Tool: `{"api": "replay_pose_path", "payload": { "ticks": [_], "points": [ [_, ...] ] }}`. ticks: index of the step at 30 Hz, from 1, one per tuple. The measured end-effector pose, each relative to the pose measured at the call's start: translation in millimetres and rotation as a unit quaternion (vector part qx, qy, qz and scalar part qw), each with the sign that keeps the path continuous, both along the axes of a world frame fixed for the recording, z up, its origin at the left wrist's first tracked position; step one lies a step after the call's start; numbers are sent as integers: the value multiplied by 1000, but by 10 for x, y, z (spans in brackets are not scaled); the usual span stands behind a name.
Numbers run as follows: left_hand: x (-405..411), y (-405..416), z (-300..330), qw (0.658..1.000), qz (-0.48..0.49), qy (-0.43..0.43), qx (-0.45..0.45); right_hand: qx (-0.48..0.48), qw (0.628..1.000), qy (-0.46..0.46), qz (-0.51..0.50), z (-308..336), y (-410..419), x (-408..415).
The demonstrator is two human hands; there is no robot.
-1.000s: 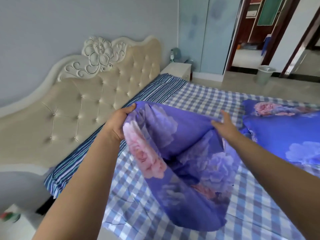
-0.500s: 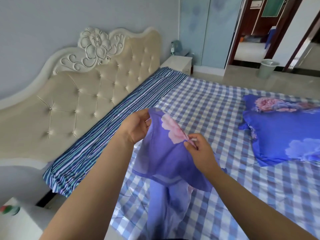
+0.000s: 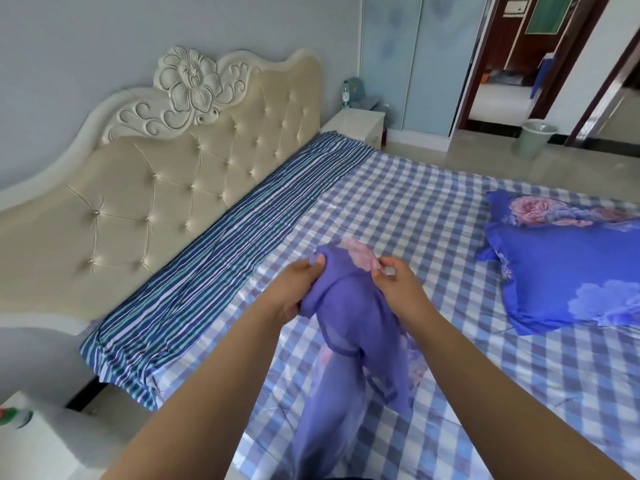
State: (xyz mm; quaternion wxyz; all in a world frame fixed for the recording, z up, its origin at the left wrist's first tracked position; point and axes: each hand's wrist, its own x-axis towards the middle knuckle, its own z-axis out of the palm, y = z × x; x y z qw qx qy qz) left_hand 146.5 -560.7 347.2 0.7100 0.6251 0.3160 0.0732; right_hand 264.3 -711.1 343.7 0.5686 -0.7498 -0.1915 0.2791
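Note:
A purple pillowcase (image 3: 349, 327) with pink flowers hangs bunched between my hands above the bed. My left hand (image 3: 294, 289) grips its upper edge on the left. My right hand (image 3: 394, 285) pinches the upper edge on the right, by a pink flower. The rest of the cloth drapes down toward the bottom of the view. A filled pillow (image 3: 568, 268) in the same purple flowered cloth lies on the bed to the right.
The bed carries a blue-and-white checked sheet (image 3: 485, 358) and a striped sheet (image 3: 214, 271) along the cream tufted headboard (image 3: 145, 188). A white nightstand (image 3: 360, 124) stands at the far corner, another (image 3: 31, 445) at bottom left. A bin (image 3: 535, 138) sits by the open doorway.
The pillowcase was spread wide and raised; my hands have come close together and lower, and the cloth now hangs bunched and narrow between them.

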Motion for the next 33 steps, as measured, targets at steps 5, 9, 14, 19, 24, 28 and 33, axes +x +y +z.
{"api": "replay_pose_path", "payload": {
  "ticks": [5, 9, 14, 19, 24, 28, 33],
  "points": [
    [40, -52, 113, 999, -35, 8, 22, -50, 989, -112, -79, -250, -147, -23],
    [97, -277, -16, 999, -30, 11, -6, 15, 991, -134, -12, -298, -98, -305],
    [118, -380, -169, 996, -21, 67, 53, -62, 981, -182, -31, -482, -200, -237],
    [49, -141, -209, 977, 164, 134, 14, -75, 965, 66, -244, -506, -341, 358],
    [-42, 52, 9, 974, 201, -3, -103, -88, 962, -65, -250, -312, -482, 478],
    [133, -155, 331, 984, 71, -81, -140, 41, 988, -117, 94, -92, -133, -504],
    [205, -328, 681, 991, -28, -112, -69, 75, 992, -54, -84, 86, -30, -488]
  ]
}}
